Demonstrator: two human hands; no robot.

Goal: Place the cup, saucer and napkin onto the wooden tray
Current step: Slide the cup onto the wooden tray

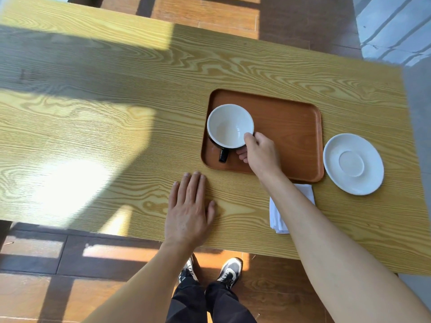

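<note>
A cup (229, 125), white inside and black outside with a black handle pointing toward me, is at the left end of the brown wooden tray (293, 136). My right hand (261, 152) grips its rim on the near right side, thumb on the rim and fingers underneath. Whether the cup rests on the tray or hangs just above it I cannot tell. A white saucer (353, 164) lies on the table just right of the tray. A folded white napkin (277, 215) lies near the tray's front edge, partly hidden under my right forearm. My left hand (189, 210) lies flat on the table, holding nothing.
The light wooden table (116, 124) stretches far to the left, with patches of sun and shadow. Its near edge runs just below my left hand. Below it are a wooden floor and my shoes (210, 271).
</note>
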